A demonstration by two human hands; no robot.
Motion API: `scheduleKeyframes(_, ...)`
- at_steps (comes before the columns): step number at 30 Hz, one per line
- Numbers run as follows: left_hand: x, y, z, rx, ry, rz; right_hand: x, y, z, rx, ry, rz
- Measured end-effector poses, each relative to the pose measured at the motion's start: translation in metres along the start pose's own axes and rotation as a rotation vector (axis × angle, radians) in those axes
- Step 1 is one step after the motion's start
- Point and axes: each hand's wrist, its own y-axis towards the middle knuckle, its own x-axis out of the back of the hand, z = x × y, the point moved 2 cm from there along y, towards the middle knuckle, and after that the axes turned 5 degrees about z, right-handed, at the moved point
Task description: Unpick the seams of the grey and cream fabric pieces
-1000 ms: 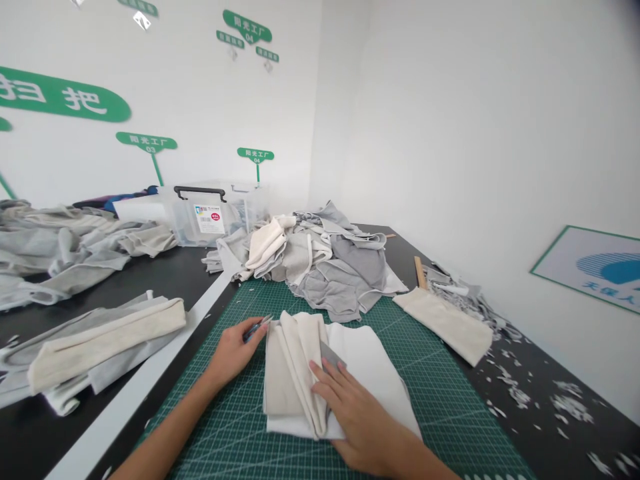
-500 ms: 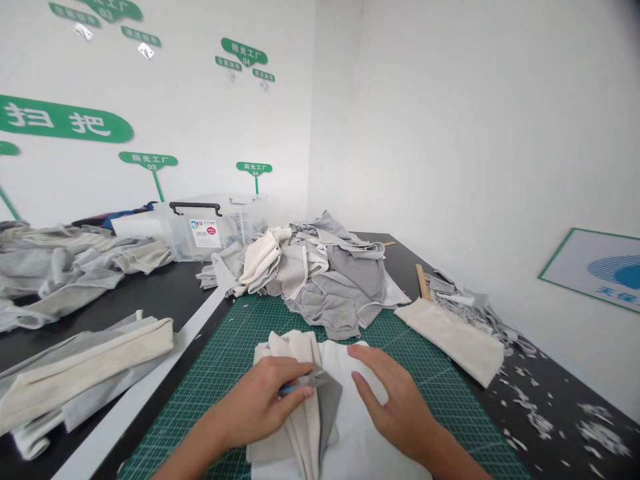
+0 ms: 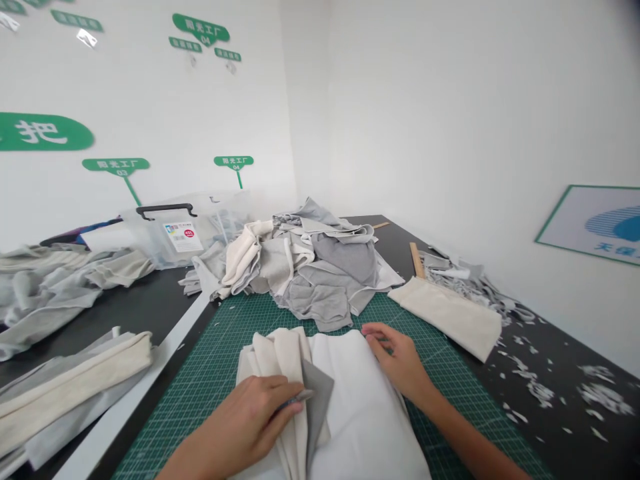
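Note:
My left hand [image 3: 255,417] is closed on a small metal tool [image 3: 304,395] with a blue handle, which looks like thread snips. It rests over folded cream cloth [image 3: 280,353], and a grey cloth flap [image 3: 317,393] sticks out beside it. To the right spreads a white cloth [image 3: 360,407], partly under the cream folds. At its far right corner my right hand [image 3: 397,357] has its fingertips pinched on the edge. The cloths lie on a green cutting mat [image 3: 195,393].
A heap of grey and cream cloths [image 3: 320,267] stands at the mat's far end. Right of it lie a folded cream cloth [image 3: 450,317], a wooden strip [image 3: 417,260] and scraps [image 3: 540,393]. Leftward are more cloths [image 3: 75,393] and a clear plastic box [image 3: 155,237].
My right hand has moved from above the white cloth to its far right edge, its fingers drawing together. The white cloth shows more widely. The view has turned slightly right.

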Motion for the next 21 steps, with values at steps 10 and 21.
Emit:
scheduleKeyframes(10,-0.028,0.041,-0.058,-0.190,0.147,0.167,0.012,0.006,-0.009,-0.045,0.149,-0.119)
scheduleKeyframes(21,-0.025,0.057,-0.064,-0.206,0.104,0.116,0.010,0.006,-0.010,-0.052,0.242,-0.091)
